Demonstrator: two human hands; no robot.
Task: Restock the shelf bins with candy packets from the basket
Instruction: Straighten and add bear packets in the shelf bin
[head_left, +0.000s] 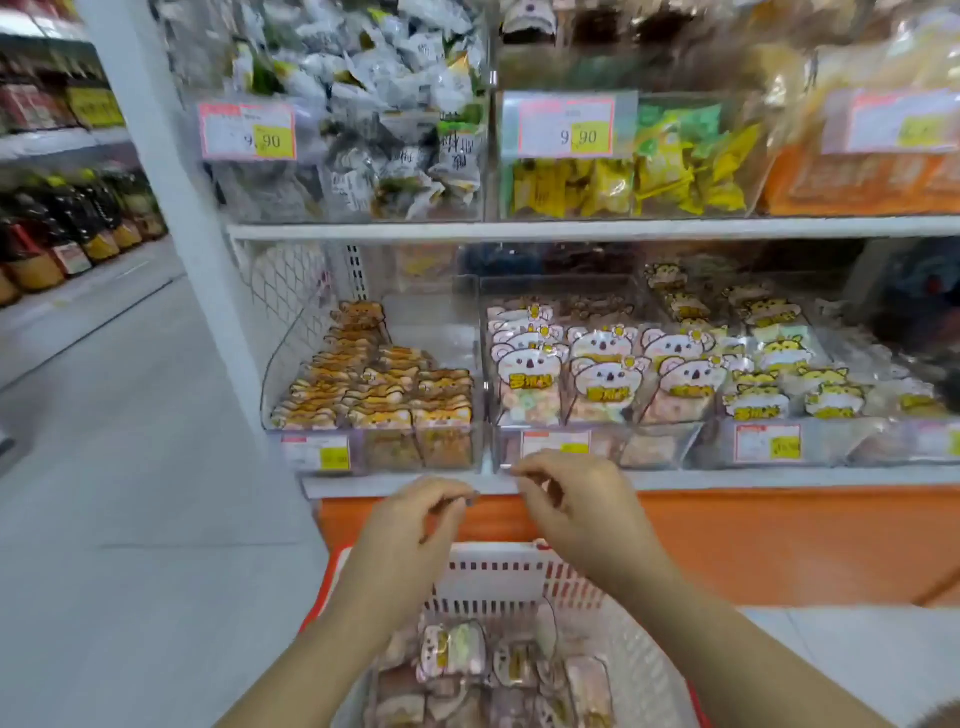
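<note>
A white and red basket (498, 579) stands low in front of me, holding several pinkish candy packets (453, 650). My left hand (418, 517) and my right hand (574, 501) hover above its far rim, close together, just below the lower shelf edge. Both have fingers curled with fingertips near the thumb, and I see no packet in either. On the lower shelf, a clear bin (597, 447) of koala packets (602, 376) sits straight ahead. A bin of brown bear packets (379, 387) is to its left and tiger packets (779, 387) to its right.
The upper shelf (571, 228) carries bins of grey-white and yellow-green sweets with price tags (566, 127). An orange base panel (753, 540) runs under the lower shelf. A white upright post (171, 171) stands left, with open aisle floor (130, 467) and bottle shelves beyond.
</note>
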